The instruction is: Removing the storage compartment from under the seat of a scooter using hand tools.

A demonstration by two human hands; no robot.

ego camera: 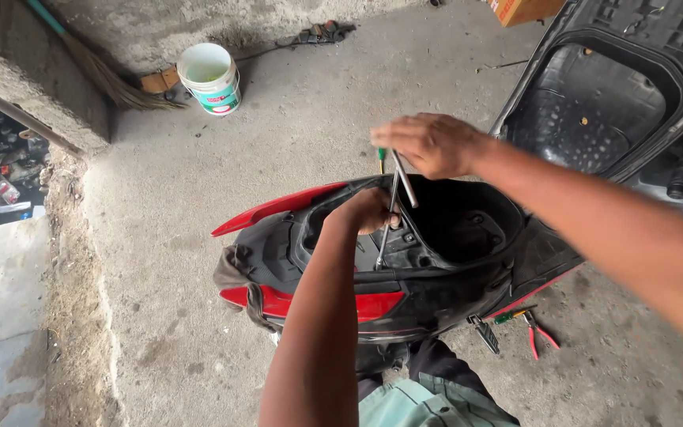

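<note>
A red and black scooter rear body [310, 304] stands before me with its black under-seat tub [468, 225] exposed. My left hand [369, 209] is closed around the lower part of a long metal T-handle wrench [389, 229], whose tip points down into the tub's front edge. Above it, my right hand [432, 144] grips the wrench's cross handle [405, 180], and a green screwdriver handle tip [382, 155] pokes out beside its fingers. The raised black seat underside [594, 111] stands to the right.
A white plastic bucket [211, 77] and a broom [96, 67] sit at the back left by a concrete wall. Red-handled pliers [537, 334] and another small tool [485, 332] lie on the concrete floor by the scooter. A cardboard box [519, 9] is at the top.
</note>
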